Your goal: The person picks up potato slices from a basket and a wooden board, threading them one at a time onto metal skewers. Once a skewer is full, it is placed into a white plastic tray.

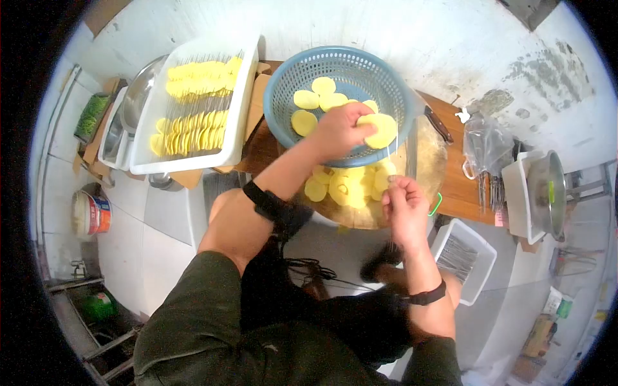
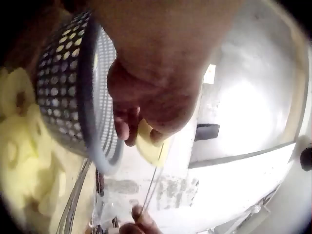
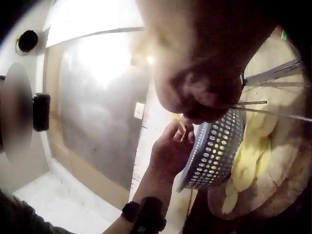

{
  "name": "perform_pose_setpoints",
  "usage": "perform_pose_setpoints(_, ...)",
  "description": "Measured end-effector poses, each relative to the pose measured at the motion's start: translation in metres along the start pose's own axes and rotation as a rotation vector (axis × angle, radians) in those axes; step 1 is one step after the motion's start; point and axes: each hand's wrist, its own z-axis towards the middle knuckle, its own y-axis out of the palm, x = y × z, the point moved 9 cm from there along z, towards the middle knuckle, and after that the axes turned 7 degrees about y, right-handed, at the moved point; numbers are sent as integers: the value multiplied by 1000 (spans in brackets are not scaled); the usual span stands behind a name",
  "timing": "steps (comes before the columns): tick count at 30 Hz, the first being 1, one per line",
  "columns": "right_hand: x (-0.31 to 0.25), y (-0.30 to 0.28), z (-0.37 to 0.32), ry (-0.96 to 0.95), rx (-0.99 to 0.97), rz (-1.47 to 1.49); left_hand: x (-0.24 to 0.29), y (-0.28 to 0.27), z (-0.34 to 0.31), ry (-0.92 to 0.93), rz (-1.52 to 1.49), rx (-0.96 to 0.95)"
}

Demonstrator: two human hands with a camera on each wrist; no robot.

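Note:
The left hand (image 1: 341,132) pinches a round yellow slice (image 1: 381,131) above the near rim of a blue-grey perforated basket (image 1: 275,106). In the left wrist view this slice (image 2: 150,146) meets the end of a thin skewer (image 2: 152,187). The right hand (image 1: 407,209) grips that skewer lower down, in front of the slice. More skewers (image 3: 278,113) stick out from the right hand (image 3: 200,92) in the right wrist view. Yellow slices (image 1: 351,186) lie piled on a round wooden board (image 1: 428,161) below the basket, and several others (image 1: 304,122) are inside it.
A white tray (image 1: 251,96) of skewered yellow slices stands at the left. Right of the basket lie a knife (image 1: 439,125) and a plastic bag (image 1: 487,145). A white box (image 1: 483,257) with skewers is at lower right, and a metal bowl (image 1: 555,193) at far right.

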Motion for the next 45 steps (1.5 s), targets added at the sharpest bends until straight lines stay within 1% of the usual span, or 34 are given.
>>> perform_pose_setpoints(2,-3,-7,0,-21,-14,53,-8,-34,9,-206,-65,76)
perform_pose_setpoints(4,-14,-22,1,-59,33,33,-30,-78,30,-300,63,100)
perform_pose_setpoints(5,-17,-26,1,-55,35,47,-22,-91,37,-364,216,117)
perform_pose_setpoints(6,-22,-30,0,-60,53,58,-22,-99,50,-374,374,20)
perform_pose_setpoints(7,-26,-34,0,-67,71,67,-27,-101,63,-377,383,13)
perform_pose_setpoints(9,-28,-38,2,-76,76,83,-52,-100,79,-507,783,-205)
perform_pose_setpoints(10,-29,-39,3,-77,70,98,-68,-100,86,-503,792,-210)
perform_pose_setpoints(12,-30,-45,3,-76,72,122,-104,-79,95,-291,1231,-506)
perform_pose_setpoints(14,-32,-51,3,-101,74,123,-125,-69,88,-255,1222,-535)
perform_pose_setpoints(15,-33,-54,3,-100,85,129,-127,-61,86,-227,1208,-553)
perform_pose_setpoints(17,-33,-57,2,-78,112,145,-131,-53,88,-239,1269,-587)
perform_pose_setpoints(19,-32,-58,2,-82,106,146,-111,-49,77,-400,1219,-607)
perform_pose_setpoints(23,-34,-56,1,-88,81,154,-123,-70,80,-367,1228,-561)
perform_pose_setpoints(25,-34,-55,0,-100,77,126,-105,-73,78,-365,925,-411)
perform_pose_setpoints(26,-33,-53,0,-110,67,93,-99,-80,72,-430,805,-299)
perform_pose_setpoints(27,-33,-51,-1,-116,60,97,-80,-75,62,-427,813,-292)
perform_pose_setpoints(29,-24,-41,-2,-55,-9,69,-46,-69,36,-507,181,35)
perform_pose_setpoints(30,-22,-37,-2,-61,-21,64,-25,-65,26,-502,183,49)
perform_pose_setpoints(32,-13,-25,-3,-41,-49,-30,10,-59,7,-448,-46,120)
perform_pose_setpoints(33,-12,-19,-6,-43,-63,-41,12,-61,-3,-445,-49,138)
perform_pose_setpoints(35,-4,-8,-9,26,-128,-51,21,-63,-12,-306,-255,197)
perform_pose_setpoints(36,-2,-5,-10,23,-135,-66,18,-66,-16,-297,-329,239)
perform_pose_setpoints(39,6,-1,-11,29,-163,-70,9,-66,-21,-303,-424,271)
perform_pose_setpoints(43,18,0,-11,79,-159,-71,-5,-63,-8,-255,-519,248)
perform_pose_setpoints(45,11,-1,-9,45,-132,-72,-1,-63,0,-209,-592,251)
